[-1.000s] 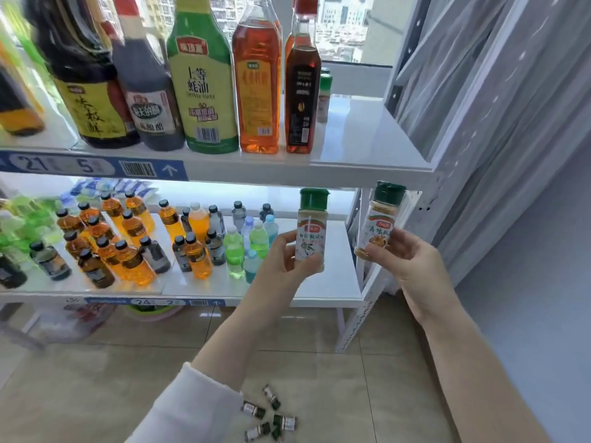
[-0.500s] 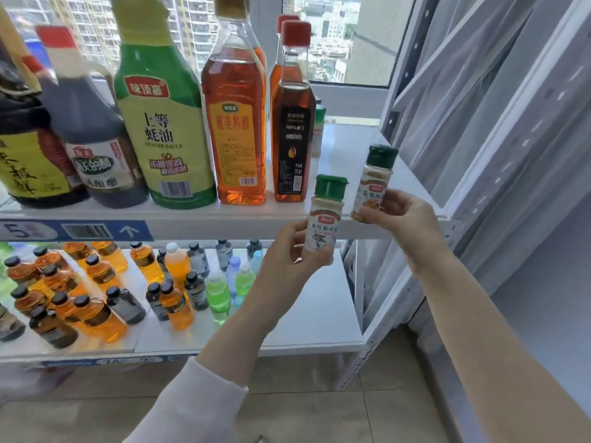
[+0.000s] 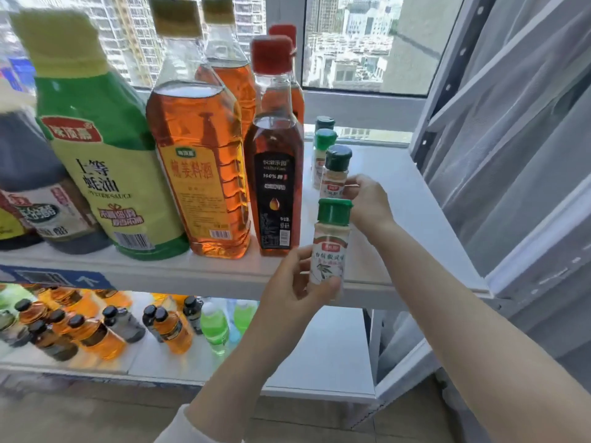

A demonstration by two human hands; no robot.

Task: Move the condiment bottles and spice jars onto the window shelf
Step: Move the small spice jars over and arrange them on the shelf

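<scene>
L hand (image 3: pixel 287 292) is gripping near jar (image 3: pixel 331 247) upright, fingers curled round its base, just in front of shelf's (image 3: pixel 399 193) front edge. R hand (image 3: pixel 367 203) is pinching far jar (image 3: pixel 335 174) over shelf, beside oil bottle (image 3: pixel 276 174); can't tell if it's touching down. Behind it, twd back edge, two more jars (image 3: pixel 323 145) are standing.

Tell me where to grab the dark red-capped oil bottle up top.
Probably the clear neck of the dark oil bottle, under its red cap, from the front right: it stands upright, the amber bottle crowds its left, and its body looks wide.
</scene>
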